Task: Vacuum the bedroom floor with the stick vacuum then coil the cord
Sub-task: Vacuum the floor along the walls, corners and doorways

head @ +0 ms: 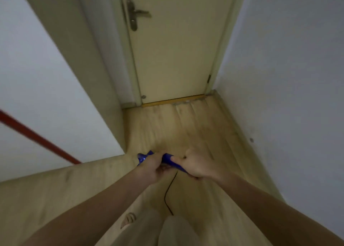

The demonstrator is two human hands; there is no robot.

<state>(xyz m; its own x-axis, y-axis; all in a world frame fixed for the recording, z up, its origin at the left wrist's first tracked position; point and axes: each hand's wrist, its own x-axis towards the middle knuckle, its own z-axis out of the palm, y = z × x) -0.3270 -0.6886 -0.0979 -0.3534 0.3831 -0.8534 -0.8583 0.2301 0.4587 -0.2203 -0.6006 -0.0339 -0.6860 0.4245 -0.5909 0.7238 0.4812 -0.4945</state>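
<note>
Low in the middle of the frame, both my hands gripped the blue vacuum (167, 158). My left hand (151, 166) was curled round its handle, and my right hand (195, 164) clasped the body just beside it, thumb laid along the top. The black cord (169, 193) hung from under my hands toward the floor (186, 126). The shut door (176, 46) stood at top centre.

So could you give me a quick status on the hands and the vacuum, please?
Left hand and right hand both gripping blue vacuum handle. Black cord trailing on the floor. Closed door ahead.
</note>
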